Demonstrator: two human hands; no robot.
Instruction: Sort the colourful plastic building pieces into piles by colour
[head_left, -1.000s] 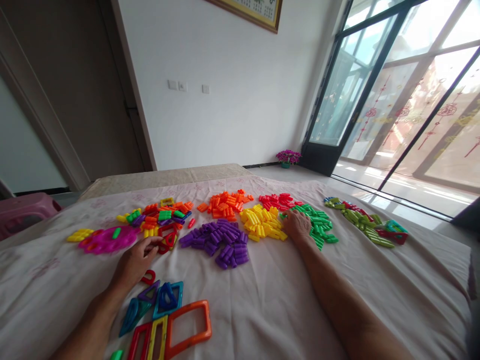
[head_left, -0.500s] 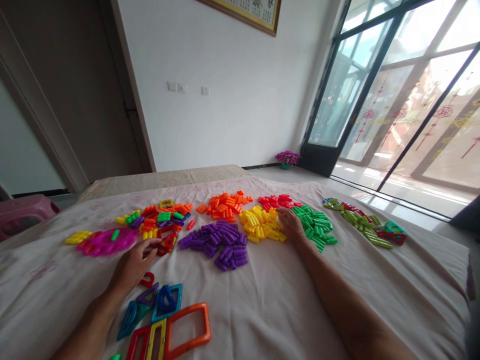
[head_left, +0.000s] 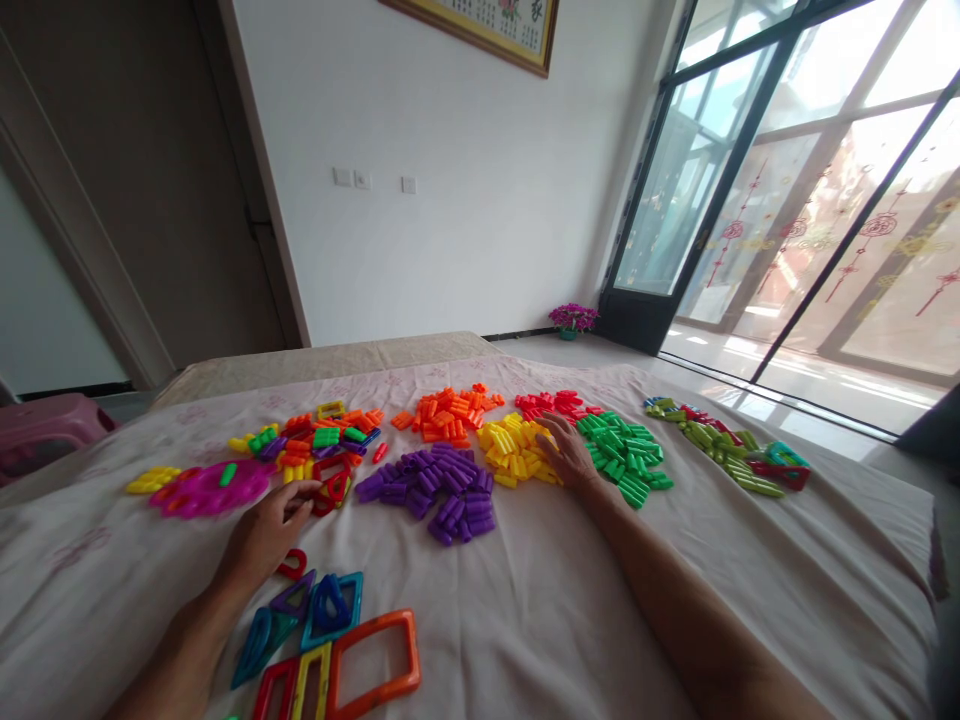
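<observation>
Two bare hands in the head view, both over a pale cloth (head_left: 495, 620). Right hand (head_left: 568, 455), just right of centre: palm down, fingers reaching over the right edge of the yellow pile (head_left: 514, 450), which sits mid-frame; fingers bent, but whether they pinch a piece cannot be told, as the back of the hand hides the tips' undersides. The same hand stands between the yellow pile and the green pile (head_left: 622, 450), and its fingertips cover part of the near edge of the red pile (head_left: 559, 402) behind. Left hand (head_left: 266, 530), left of centre: fingers curled, tips at the red frames (head_left: 339, 484); contact or pinch cannot be told. Purple pile (head_left: 435, 490) lies between the hands, orange pile (head_left: 450, 412) beyond it. Mixed pieces (head_left: 328, 433) lie beyond the red frames; magenta tray (head_left: 214, 500) farther left, yellow sticks (head_left: 154, 480) beside it. Lower left: blue square (head_left: 356, 600), teal piece (head_left: 262, 635), large orange frame (head_left: 414, 660), to the right of the left forearm. Right side: olive-green pieces (head_left: 720, 445), well apart from both hands. Background: pink stool (head_left: 60, 430) at the left edge, potted flowers (head_left: 574, 318) near the glass door (head_left: 675, 190), upper right.
</observation>
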